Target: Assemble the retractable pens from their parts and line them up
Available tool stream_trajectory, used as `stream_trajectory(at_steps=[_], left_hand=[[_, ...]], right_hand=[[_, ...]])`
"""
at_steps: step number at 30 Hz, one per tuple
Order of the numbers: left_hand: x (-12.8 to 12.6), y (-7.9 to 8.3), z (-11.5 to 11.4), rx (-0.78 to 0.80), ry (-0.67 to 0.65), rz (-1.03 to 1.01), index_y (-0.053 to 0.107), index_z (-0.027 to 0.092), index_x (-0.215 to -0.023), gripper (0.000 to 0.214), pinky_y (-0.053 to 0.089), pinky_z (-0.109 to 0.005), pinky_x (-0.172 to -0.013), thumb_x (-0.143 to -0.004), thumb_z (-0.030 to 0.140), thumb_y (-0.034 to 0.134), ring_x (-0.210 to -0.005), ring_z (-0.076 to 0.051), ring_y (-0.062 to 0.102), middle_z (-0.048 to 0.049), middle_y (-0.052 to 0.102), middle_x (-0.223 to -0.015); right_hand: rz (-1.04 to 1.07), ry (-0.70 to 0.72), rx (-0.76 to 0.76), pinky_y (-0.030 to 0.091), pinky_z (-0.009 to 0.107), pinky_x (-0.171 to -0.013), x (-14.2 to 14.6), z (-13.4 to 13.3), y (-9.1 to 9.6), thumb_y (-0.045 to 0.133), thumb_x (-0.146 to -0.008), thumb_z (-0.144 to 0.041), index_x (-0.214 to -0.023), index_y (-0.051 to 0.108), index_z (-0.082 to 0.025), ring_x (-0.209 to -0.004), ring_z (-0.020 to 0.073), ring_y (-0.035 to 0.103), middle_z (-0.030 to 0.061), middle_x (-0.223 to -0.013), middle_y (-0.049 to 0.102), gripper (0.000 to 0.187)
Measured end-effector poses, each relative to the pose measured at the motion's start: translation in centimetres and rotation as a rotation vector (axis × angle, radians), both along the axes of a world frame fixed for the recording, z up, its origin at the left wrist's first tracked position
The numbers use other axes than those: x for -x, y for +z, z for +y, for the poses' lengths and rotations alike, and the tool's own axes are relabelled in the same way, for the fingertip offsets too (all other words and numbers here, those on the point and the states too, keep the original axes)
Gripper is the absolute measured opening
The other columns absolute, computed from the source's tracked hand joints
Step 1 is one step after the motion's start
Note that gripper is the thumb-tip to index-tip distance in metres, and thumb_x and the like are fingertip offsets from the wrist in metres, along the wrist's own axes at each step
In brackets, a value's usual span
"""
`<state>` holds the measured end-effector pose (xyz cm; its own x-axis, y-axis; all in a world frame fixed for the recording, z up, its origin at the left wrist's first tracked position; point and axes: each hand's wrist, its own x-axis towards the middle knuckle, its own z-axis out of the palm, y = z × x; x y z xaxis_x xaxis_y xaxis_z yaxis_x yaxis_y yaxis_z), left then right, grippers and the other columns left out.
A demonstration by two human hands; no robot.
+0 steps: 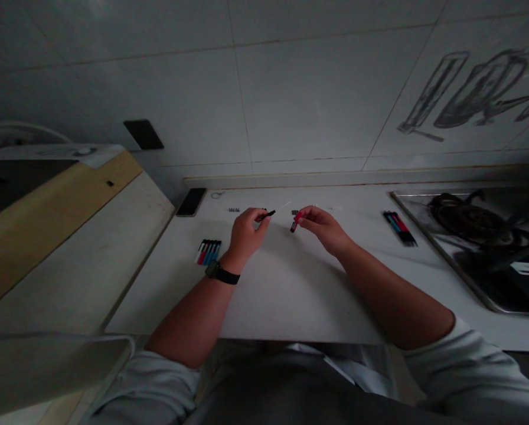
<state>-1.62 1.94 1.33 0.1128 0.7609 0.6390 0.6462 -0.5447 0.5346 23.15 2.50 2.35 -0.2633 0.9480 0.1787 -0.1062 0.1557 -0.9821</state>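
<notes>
Pinching | left hand (247,229): black piece (270,213), rod (284,205) pointing up-right | right hand (325,228): red tube (296,221), long axis down-left

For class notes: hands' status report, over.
Left hand: pinching black piece, pale rod projecting. Right hand: pinching red-and-black tube. Small dark parts beyond hands.

A slim black piece (270,213), a thin pale rod (283,206) angling up and rightward from its tip, sits in the left hand (248,229), near but apart from a short red piece (299,216) (dark at its lower end) tilted in the right hand (321,226).
</notes>
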Motion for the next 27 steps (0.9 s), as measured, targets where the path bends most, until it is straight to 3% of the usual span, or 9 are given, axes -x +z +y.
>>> stream_trajectory(at_steps=[3, 9, 14, 18, 24, 27], left_hand=[[0.0, -0.1, -0.1, 0.0, -0.002, 0.008, 0.07, 0.02, -0.104, 0.009, 0.053, -0.033, -0.085, -0.096, 0.024, 0.067, -0.086, -0.017, 0.068, -0.004, 0.073, -0.096], [-0.1, 0.0, -0.1, -0.009, -0.033, 0.034, 0.07, 0.021, -0.103, 0.008, 0.054, -0.033, -0.085, -0.095, 0.023, 0.069, -0.086, -0.017, 0.068, -0.004, 0.073, -0.097], [-0.1, 0.0, -0.1, -0.028, -0.071, 0.06, 0.07, 0.021, -0.104, 0.009, 0.055, -0.033, -0.084, -0.095, 0.021, 0.069, -0.086, -0.017, 0.067, -0.004, 0.072, -0.096], [-0.2, 0.0, -0.1, -0.033, -0.083, 0.08, 0.071, 0.021, -0.103, 0.008, 0.055, -0.033, -0.083, -0.094, 0.02, 0.07, -0.085, -0.017, 0.067, -0.0045, 0.073, -0.097], [-0.2, -0.1, 0.0, -0.031, -0.096, 0.097, 0.071, 0.021, -0.104, 0.01, 0.055, -0.035, -0.086, -0.094, 0.019, 0.071, -0.092, -0.019, 0.068, -0.0045, 0.073, -0.098], [-0.2, -0.1, 0.0, -0.029, -0.099, 0.119, 0.071, 0.022, -0.103, 0.009, 0.055, -0.036, -0.087, -0.095, 0.019, 0.071, -0.094, -0.019, 0.068, -0.0044, 0.073, -0.098]], right_hand=[[0.044, -0.051, 0.037, 0.052, 0.038, -0.089, -0.1, 0.2, -0.2, 0.084, -0.076, -0.05, -0.09, 0.066, -0.023, -0.087, 0.0177, 0.064, 0.0025, -0.092, 0.07, 0.036], [-0.03, -0.059, -0.034, 0.052, 0.037, -0.084, -0.3, 0.7, -0.9, 0.083, -0.078, -0.052, -0.092, 0.066, -0.023, -0.079, 0.0166, 0.063, 0.0007, -0.085, 0.068, 0.037], [-0.022, -0.072, -0.021, 0.054, 0.038, -0.085, -0.7, 1.1, -1.3, 0.08, -0.081, -0.054, -0.093, 0.064, -0.024, -0.084, 0.0182, 0.066, 0.0025, -0.09, 0.07, 0.036], [-0.144, -0.096, -0.171, 0.054, 0.038, -0.082, -0.8, 1.3, -1.7, 0.075, -0.085, -0.054, -0.095, 0.062, -0.024, -0.079, 0.0179, 0.064, 0.0016, -0.086, 0.068, 0.034], [-0.421, -0.233, -0.401, 0.055, 0.042, -0.089, -1.1, 1.0, -1.9, 0.064, -0.094, -0.049, -0.099, 0.066, -0.025, -0.093, 0.023, 0.068, 0.0069, -0.098, 0.072, 0.024], [-0.527, -0.288, -0.458, 0.056, 0.04, -0.085, -1.2, 0.7, -1.5, 0.061, -0.096, -0.045, -0.1, 0.069, -0.025, -0.092, 0.0234, 0.068, 0.0076, -0.099, 0.073, 0.022]])
